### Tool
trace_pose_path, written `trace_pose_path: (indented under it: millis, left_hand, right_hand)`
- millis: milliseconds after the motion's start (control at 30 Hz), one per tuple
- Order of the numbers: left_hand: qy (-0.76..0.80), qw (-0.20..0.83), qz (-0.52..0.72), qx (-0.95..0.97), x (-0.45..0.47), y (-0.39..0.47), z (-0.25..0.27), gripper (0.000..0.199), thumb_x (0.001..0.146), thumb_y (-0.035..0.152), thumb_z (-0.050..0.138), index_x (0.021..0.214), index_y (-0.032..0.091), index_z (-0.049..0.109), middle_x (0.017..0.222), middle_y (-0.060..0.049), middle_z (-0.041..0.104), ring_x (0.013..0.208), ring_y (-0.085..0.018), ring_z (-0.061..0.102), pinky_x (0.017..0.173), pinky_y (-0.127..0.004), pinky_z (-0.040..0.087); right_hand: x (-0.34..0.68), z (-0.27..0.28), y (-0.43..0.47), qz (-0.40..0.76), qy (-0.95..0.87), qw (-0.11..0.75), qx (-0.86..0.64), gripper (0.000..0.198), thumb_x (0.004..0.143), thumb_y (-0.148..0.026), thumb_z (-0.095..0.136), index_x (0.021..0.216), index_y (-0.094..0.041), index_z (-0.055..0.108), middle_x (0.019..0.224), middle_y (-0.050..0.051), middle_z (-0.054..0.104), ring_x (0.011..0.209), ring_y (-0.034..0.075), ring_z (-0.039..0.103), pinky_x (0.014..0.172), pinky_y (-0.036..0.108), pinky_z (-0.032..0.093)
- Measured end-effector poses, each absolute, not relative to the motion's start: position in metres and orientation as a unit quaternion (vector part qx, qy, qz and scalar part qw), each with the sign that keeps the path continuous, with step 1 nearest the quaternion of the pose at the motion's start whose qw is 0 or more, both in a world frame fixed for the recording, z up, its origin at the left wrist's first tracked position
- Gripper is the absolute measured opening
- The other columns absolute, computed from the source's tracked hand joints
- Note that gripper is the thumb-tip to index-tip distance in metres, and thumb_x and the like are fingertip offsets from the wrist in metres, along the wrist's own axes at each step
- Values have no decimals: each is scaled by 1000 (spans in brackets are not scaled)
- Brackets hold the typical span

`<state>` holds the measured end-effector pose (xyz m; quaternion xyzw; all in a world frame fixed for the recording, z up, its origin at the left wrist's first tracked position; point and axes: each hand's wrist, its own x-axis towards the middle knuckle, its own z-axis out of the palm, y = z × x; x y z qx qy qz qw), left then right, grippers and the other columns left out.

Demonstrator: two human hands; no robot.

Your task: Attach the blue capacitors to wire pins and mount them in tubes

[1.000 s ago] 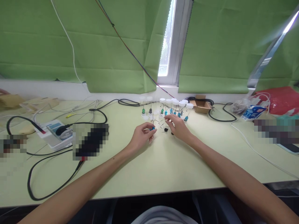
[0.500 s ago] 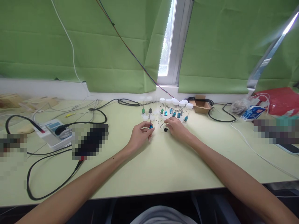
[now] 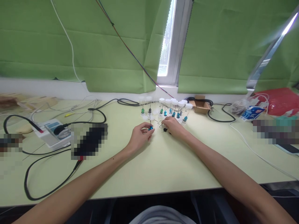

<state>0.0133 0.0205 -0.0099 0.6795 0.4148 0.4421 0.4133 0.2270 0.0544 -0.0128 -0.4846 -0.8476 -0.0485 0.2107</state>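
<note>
My left hand (image 3: 139, 135) pinches a small blue piece with a thin upright metal rod (image 3: 150, 128) between thumb and fingertips, just above the table. My right hand (image 3: 174, 126) lies palm down to its right, fingers bent together; what they pinch, if anything, is hidden. Beside those fingertips is a small black piece (image 3: 165, 129), partly covered. Thin bent metal rods (image 3: 160, 124) lie between the hands. Behind them stand several clear tubes with white caps (image 3: 188, 106), holding blue, green or dark pieces with metal rods. A green piece (image 3: 142, 110) stands in the left one.
An open cardboard box (image 3: 201, 107) stands at the back right beside coiled black cable. At left are a white device (image 3: 52, 133), looping black cables (image 3: 29, 174) and a blurred dark object (image 3: 90, 141). A red bag (image 3: 283, 101) and a blue-and-white packet (image 3: 252, 113) lie far right.
My right hand has shifted slightly left and down, over the small black piece. My left hand keeps its pinch on the blue piece, almost unmoved.
</note>
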Motion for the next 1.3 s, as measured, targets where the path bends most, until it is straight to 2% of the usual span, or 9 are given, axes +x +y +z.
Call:
trace_pose_path:
  millis: [167,367,767,1300]
  left_hand:
    - [415,411,440,682,13,21,-11,29,76,43,66,91,19,61,63,2,59,47,-10,50,53,-26,42]
    - [410,412,443,682,13,22,-12,28,77,43,66,90,19,61,67,1,60,47,-10,51,52,-26,42]
    - [416,409,443,681,14,21,-11,30,76,44,67,89,18,61,64,2,59,47,-10,51,53,-26,42]
    - [413,420,412,695,14,21,-15,24,79,39,65,90,19,60,61,3,57,47,-10,52,52,-25,43]
  right_hand:
    - [227,-15,56,-51,-849,212,-481,27,85,0,45,84,-13,69,84,11,62,83,20,53,72,27,38]
    - [228,-16,57,-36,-848,219,-482,27,88,-3,44,88,-12,69,87,12,63,88,21,55,75,27,39]
    - [226,-13,58,-8,-845,219,-489,24,90,-7,45,80,-12,67,85,11,61,84,19,54,72,25,38]
    - [228,-16,61,7,-839,236,-491,21,83,-2,49,68,-15,57,78,6,57,76,16,51,66,24,35]
